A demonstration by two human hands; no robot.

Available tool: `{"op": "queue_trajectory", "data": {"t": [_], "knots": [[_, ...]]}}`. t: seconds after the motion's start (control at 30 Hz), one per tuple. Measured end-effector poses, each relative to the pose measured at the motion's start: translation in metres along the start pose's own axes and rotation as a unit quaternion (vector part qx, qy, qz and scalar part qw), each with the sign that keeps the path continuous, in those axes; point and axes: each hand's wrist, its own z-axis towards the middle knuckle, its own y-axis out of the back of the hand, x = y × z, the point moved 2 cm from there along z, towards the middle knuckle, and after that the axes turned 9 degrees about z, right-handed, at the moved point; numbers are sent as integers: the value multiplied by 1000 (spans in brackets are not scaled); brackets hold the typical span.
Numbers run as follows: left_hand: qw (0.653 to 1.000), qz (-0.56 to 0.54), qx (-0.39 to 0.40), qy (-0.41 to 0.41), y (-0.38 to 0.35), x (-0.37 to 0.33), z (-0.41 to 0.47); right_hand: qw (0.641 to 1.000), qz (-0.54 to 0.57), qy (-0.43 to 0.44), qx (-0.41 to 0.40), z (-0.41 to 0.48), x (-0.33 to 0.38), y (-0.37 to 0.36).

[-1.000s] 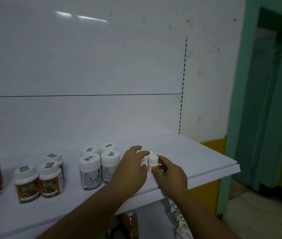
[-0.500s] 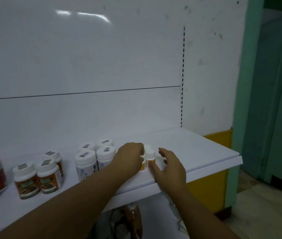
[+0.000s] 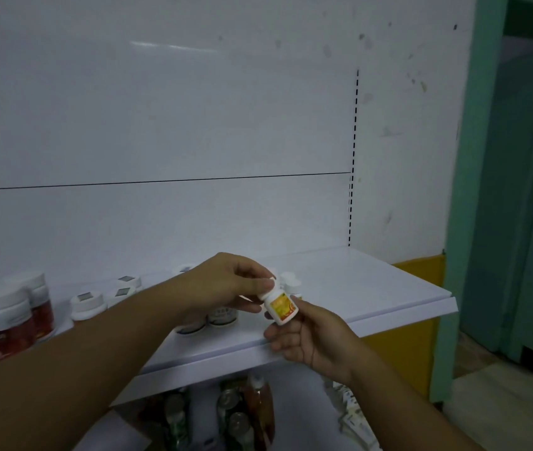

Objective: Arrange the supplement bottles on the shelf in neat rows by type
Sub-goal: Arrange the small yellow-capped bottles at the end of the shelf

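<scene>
Head view: small white orange-labelled plastic bottle (image 3: 280, 305) tilted above front edge of white shelf (image 3: 372, 288), left hand (image 3: 223, 286) pinching its top, right hand (image 3: 310, 336) curled round its base; I fear a loose grip drops it off.

White back panel (image 3: 161, 109), glare streak up top. Scuffed white wall (image 3: 405, 125) right. Green door frame (image 3: 467, 157); yellow lower wall band (image 3: 418, 275); pale floor (image 3: 502, 402)

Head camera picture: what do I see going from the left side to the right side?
Red-label bottles → bottles with grey-stickered caps → left hand → orange-label bottle → green door frame.
</scene>
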Motion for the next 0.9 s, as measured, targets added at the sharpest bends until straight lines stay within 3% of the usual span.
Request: {"op": "queue_trajectory", "data": {"t": [0.27,0.47,0.77,0.9], "knots": [[1000,-14,17,5,5,2,-20,998,58,15,34,-10,-6,-10],[1000,10,-19,4,3,2,-25,993,90,41,63,-12,-12,-13],[999,7,30,-42,10,7,-34,985,165,49,21,-12,-22,-18],[1000,-4,-9,3,6,13,-30,987,143,72,8,-12,-26,-17]]}}
